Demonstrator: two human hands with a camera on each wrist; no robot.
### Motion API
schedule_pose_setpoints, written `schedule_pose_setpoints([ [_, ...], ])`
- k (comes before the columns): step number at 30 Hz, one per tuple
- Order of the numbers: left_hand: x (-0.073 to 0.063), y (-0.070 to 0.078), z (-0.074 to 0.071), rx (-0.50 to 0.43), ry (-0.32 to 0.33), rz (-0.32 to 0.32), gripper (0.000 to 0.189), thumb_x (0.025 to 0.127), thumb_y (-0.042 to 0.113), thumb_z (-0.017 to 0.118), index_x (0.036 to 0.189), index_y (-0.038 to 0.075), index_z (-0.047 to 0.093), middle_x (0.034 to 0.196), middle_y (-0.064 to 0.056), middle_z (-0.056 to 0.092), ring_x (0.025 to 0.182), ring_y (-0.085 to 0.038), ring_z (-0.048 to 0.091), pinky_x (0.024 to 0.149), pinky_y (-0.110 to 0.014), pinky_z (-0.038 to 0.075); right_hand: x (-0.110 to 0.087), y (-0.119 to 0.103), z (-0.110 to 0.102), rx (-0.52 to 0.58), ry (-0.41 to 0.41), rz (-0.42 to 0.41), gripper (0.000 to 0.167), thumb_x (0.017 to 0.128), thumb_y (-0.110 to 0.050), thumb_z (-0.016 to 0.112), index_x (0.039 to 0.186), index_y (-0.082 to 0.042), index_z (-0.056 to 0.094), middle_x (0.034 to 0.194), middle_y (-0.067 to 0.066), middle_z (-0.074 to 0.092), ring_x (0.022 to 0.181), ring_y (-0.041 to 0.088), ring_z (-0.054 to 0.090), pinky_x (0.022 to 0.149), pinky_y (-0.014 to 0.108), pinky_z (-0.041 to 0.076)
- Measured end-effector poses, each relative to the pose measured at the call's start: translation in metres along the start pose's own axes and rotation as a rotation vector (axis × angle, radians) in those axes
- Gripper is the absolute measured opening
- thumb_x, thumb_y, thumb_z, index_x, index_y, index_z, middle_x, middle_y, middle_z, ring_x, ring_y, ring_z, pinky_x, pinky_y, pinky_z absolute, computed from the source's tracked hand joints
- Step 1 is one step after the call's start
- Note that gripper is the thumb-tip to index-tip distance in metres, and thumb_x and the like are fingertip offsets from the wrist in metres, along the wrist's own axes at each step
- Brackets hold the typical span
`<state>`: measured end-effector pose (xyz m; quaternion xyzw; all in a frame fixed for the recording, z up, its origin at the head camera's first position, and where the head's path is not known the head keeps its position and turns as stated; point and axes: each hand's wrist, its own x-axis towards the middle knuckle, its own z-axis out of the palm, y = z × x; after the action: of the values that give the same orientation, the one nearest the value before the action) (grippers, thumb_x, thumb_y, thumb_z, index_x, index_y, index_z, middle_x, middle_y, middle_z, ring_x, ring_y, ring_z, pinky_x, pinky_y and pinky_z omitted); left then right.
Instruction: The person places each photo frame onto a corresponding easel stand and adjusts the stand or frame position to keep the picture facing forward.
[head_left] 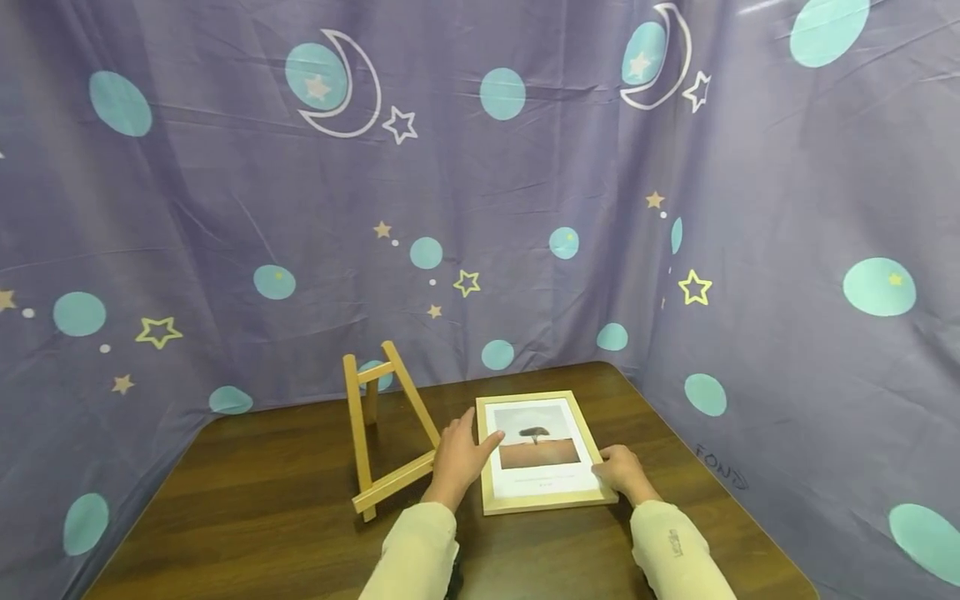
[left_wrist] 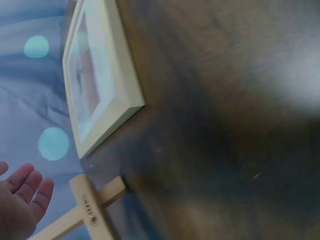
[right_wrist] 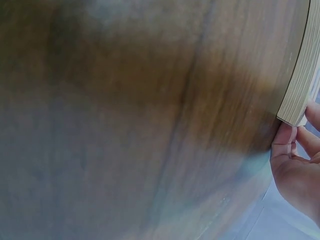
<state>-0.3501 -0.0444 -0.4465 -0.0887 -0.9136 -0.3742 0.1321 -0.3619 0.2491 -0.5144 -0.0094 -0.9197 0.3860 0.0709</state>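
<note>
A picture frame (head_left: 551, 502) in pale wood, with a white mat and a print of a lone tree, is face up over the table. My right hand (head_left: 624, 473) pinches its right side near the lower corner; in the right wrist view the thumb and fingers (right_wrist: 283, 145) meet at the frame's edge. My left hand (head_left: 459, 454) is by the frame's left side, fingers extended and thumb reaching toward the print. Seen from the left wrist, that hand (left_wrist: 25, 202) is open and apart from the frame (left_wrist: 125, 95). A wooden tabletop easel (head_left: 397, 483) stands upright left of it.
The brown wooden table (head_left: 247, 500) has rounded far corners. A purple curtain (head_left: 465, 192) with moons, stars and teal dots hangs behind it and along its right side. The easel's lower ledge comes close to my left hand.
</note>
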Motion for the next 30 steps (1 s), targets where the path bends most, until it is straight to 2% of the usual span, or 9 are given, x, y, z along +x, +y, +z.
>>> schedule_pose_setpoints([
  [7,-0.010,-0.009,0.016,-0.044,0.045,-0.048,0.071,0.091,0.041,0.070,0.141,-0.004,0.049,0.134,-0.033,0.052,0.123,-0.049,0.049,0.099,-0.062,0.041,0.002,0.000,0.000,-0.004,-0.010,0.011,0.023,0.079,-0.001,0.065,0.097,0.011,0.072,0.082,0.012,0.068,0.072,0.023,0.059,0.066,0.036,0.051],
  [14,-0.018,-0.017,0.029,-0.062,0.057,-0.098,0.064,0.091,0.037,0.071,0.135,-0.006,0.054,0.133,-0.031,0.054,0.124,-0.050,0.049,0.099,-0.063,0.041,0.003,0.001,0.000,0.007,-0.012,0.015,0.024,0.079,-0.001,0.066,0.099,0.012,0.071,0.084,0.014,0.069,0.074,0.024,0.061,0.069,0.038,0.053],
  [20,-0.024,-0.022,0.038,-0.073,0.099,-0.120,0.061,0.089,0.034,0.073,0.129,-0.009,0.058,0.121,-0.029,0.061,0.112,-0.047,0.058,0.093,-0.058,0.047,0.005,0.005,0.003,0.025,-0.012,0.026,0.027,0.079,-0.001,0.066,0.102,0.012,0.070,0.086,0.015,0.069,0.076,0.025,0.061,0.071,0.040,0.054],
  [26,-0.027,-0.029,0.046,-0.070,0.137,-0.146,0.056,0.086,0.030,0.076,0.122,-0.010,0.061,0.101,-0.025,0.068,0.095,-0.042,0.065,0.082,-0.054,0.051,0.004,0.006,0.002,0.019,-0.026,0.045,0.026,0.081,-0.001,0.066,0.103,0.013,0.069,0.087,0.015,0.069,0.078,0.026,0.061,0.072,0.042,0.054],
  [30,-0.027,-0.032,0.052,-0.090,0.151,-0.158,0.055,0.085,0.028,0.077,0.121,-0.012,0.061,0.099,-0.027,0.068,0.094,-0.044,0.065,0.082,-0.055,0.052,0.006,0.009,0.002,0.040,-0.036,0.033,0.025,0.081,-0.001,0.066,0.101,0.013,0.070,0.085,0.014,0.069,0.076,0.026,0.062,0.071,0.041,0.054],
])
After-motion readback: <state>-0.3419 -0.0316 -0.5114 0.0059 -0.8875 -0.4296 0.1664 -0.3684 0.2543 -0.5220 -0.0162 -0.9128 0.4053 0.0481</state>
